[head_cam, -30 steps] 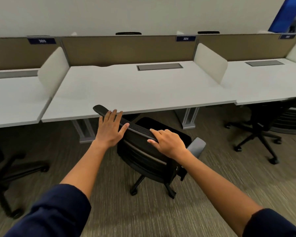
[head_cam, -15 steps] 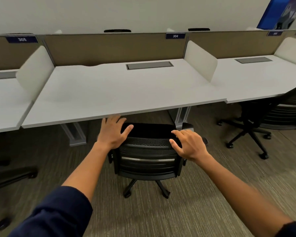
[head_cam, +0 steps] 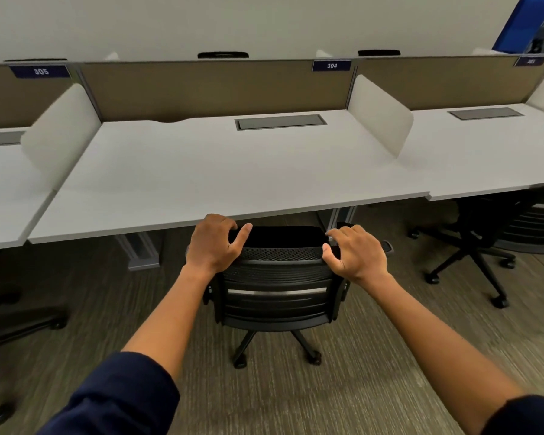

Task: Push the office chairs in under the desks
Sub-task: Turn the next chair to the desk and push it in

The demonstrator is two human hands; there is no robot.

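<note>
Left chair (head_cam: 10, 312): only a dark base and casters showed at the frame's edge, standing clear of its desk; I judged it was not yet pushed in.
Left hand (head_cam: 212, 243): it was curled over the left corner of the backrest top, thumb on my side, grasping the chair.
Risk at the left hand: my fingers (head_cam: 223, 219) lay just below the desk edge (head_cam: 170, 226); I judged a further shove could pinch them between backrest and desktop.
Centre chair (head_cam: 277, 287): black, with a perforated top band, slatted back and a pale strip across it; it faced the middle desk (head_cam: 201, 171) squarely, seat at the front edge, casters on the carpet (head_cam: 343, 387) on my side.
Risk of drift: uneven pressure from my two hands could, I thought, swivel it toward the desk leg (head_cam: 142, 249).
Right hand (head_cam: 355, 255): it gripped the right corner of the backrest, thumb hooked on the near face.
Armrest (head_cam: 387, 246): it jutted beyond my right hand; whether it would clear the desktop I could not tell.
Right chair (head_cam: 496, 233): dark, partly under its desk, base sticking out.
</note>
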